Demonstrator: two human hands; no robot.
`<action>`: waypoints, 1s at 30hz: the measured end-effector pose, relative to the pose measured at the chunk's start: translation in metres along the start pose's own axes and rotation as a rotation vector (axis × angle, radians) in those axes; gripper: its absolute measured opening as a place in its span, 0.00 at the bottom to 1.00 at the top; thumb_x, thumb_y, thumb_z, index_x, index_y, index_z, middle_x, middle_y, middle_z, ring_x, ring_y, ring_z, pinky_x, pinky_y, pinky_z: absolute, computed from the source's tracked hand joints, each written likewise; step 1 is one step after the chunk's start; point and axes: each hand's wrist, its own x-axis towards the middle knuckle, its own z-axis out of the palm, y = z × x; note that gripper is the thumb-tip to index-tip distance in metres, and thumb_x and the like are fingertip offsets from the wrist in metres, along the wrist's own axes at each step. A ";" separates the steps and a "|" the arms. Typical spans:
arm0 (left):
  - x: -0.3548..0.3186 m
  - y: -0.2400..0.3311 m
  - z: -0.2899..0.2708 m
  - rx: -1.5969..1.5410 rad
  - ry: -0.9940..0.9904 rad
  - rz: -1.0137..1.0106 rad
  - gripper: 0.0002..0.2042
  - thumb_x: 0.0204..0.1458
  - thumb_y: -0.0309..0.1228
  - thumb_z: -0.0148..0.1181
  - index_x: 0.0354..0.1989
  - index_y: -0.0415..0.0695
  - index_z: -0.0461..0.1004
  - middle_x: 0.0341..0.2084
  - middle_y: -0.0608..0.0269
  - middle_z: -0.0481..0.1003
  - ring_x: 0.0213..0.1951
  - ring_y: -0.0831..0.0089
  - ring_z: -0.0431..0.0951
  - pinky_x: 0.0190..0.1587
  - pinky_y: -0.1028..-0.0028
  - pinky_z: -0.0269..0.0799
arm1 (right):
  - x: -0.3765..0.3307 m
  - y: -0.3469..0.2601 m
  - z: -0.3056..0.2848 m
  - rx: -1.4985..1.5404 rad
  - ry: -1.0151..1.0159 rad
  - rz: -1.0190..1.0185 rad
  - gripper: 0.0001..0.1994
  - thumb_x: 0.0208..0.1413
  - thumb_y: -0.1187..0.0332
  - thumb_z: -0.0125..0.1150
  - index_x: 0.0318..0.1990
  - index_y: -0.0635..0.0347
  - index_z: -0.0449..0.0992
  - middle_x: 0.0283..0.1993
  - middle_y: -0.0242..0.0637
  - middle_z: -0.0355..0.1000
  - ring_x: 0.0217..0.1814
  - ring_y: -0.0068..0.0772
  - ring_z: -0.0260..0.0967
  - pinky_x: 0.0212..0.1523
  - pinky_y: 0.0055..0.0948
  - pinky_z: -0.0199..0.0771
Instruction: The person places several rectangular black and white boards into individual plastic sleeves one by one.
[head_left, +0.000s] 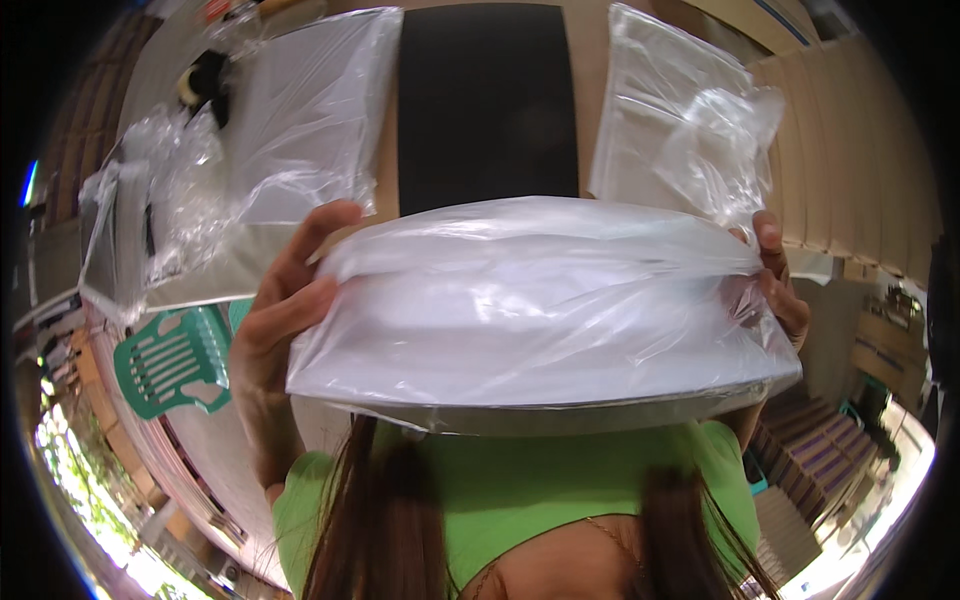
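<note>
Gripping from both ends, a flat pale item sealed in a clear plastic bag (540, 310) is held up close beneath the camera, level and steady, so that its weight is shared by the two hands. The left hand (285, 320) is curled around the bag's left edge with fingers laid over the top, while the right hand (778, 285) (largely hidden behind the film) is seen pinching the right corner. Behind it, on the table (385, 170), similar bagged sheets (310, 110) and a black mat (488, 100) are laid out.

Clear plastic-bagged flat white panel (540, 310) sits near, between left hand (280, 330) and right hand (780, 290); black rectangular mat (487, 100) lies far behind (bagged stacks either side).
</note>
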 end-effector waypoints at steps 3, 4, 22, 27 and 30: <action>0.007 -0.013 0.006 0.094 0.095 -0.057 0.27 0.47 0.22 0.55 0.57 0.39 0.54 0.41 0.54 0.70 0.37 0.78 0.72 0.40 0.83 0.67 | 0.003 0.009 -0.007 -0.128 0.146 0.085 0.17 0.42 0.81 0.56 0.41 0.62 0.60 0.38 0.45 0.66 0.41 0.35 0.69 0.38 0.27 0.73; 0.009 -0.010 0.002 0.143 -0.009 -0.072 0.27 0.47 0.24 0.56 0.57 0.40 0.54 0.41 0.55 0.70 0.34 0.80 0.71 0.36 0.85 0.66 | -0.001 0.008 -0.004 -0.077 0.025 0.111 0.18 0.42 0.81 0.56 0.42 0.62 0.60 0.38 0.45 0.66 0.42 0.35 0.69 0.39 0.26 0.72; 0.025 -0.022 -0.024 0.319 -0.391 -0.129 0.25 0.47 0.31 0.62 0.53 0.40 0.62 0.36 0.64 0.71 0.38 0.80 0.71 0.43 0.80 0.70 | -0.002 0.013 -0.035 -0.439 0.054 0.297 0.22 0.44 0.73 0.63 0.47 0.60 0.62 0.44 0.35 0.62 0.45 0.23 0.63 0.47 0.20 0.62; 0.029 -0.028 -0.016 0.259 -0.295 -0.164 0.24 0.48 0.32 0.61 0.53 0.42 0.62 0.37 0.64 0.71 0.41 0.80 0.71 0.45 0.77 0.69 | 0.003 0.022 -0.024 -0.517 0.145 0.316 0.21 0.46 0.71 0.64 0.47 0.61 0.63 0.44 0.35 0.62 0.43 0.21 0.63 0.45 0.19 0.63; 0.033 -0.022 -0.020 0.356 -0.247 -0.158 0.22 0.49 0.30 0.60 0.53 0.43 0.62 0.41 0.63 0.70 0.44 0.79 0.70 0.47 0.78 0.68 | 0.004 0.025 -0.024 -0.548 0.125 0.284 0.19 0.47 0.70 0.63 0.46 0.62 0.64 0.43 0.35 0.62 0.42 0.21 0.63 0.44 0.18 0.63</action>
